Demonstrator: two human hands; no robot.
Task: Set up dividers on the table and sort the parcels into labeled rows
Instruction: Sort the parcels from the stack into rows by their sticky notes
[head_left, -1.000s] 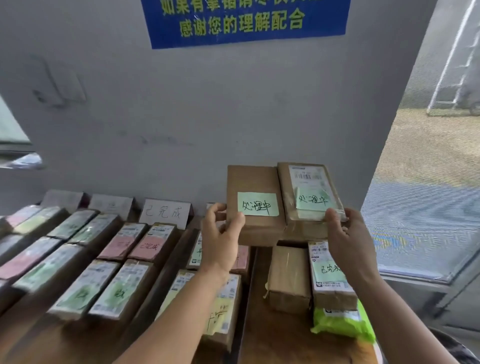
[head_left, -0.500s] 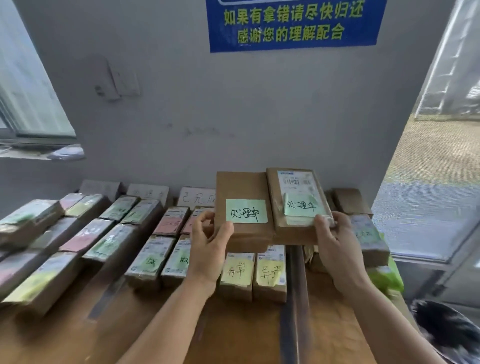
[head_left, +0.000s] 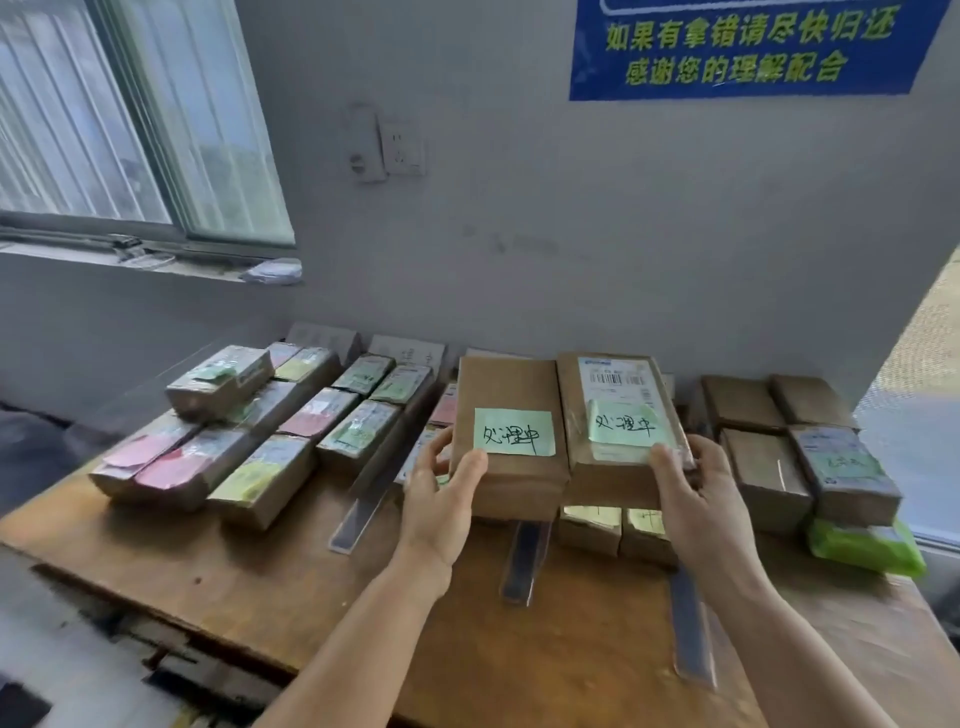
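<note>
I hold two brown parcels side by side above the wooden table (head_left: 519, 639). My left hand (head_left: 441, 493) grips the left parcel (head_left: 506, 387), which bears a green handwritten note. My right hand (head_left: 691, 493) grips the right parcel (head_left: 618, 467), which carries a shipping label and a green note. Both parcels hover over the middle rows. Clear dividers (head_left: 363, 504) (head_left: 524, 561) (head_left: 691, 629) lie lengthwise on the table between rows of parcels. White label cards (head_left: 408, 353) stand against the wall behind the rows.
Rows of parcels with pink, green and yellow notes (head_left: 322, 415) fill the table's left. Two yellow-noted parcels (head_left: 618, 530) sit under my held ones. Brown parcels (head_left: 800, 447) and a green bag (head_left: 867, 545) lie at right. A window (head_left: 130, 119) is at left, an open doorway at right.
My view and both held parcels have swung left along the table; more of the left rows and the window now show. Both hands keep their grip.
</note>
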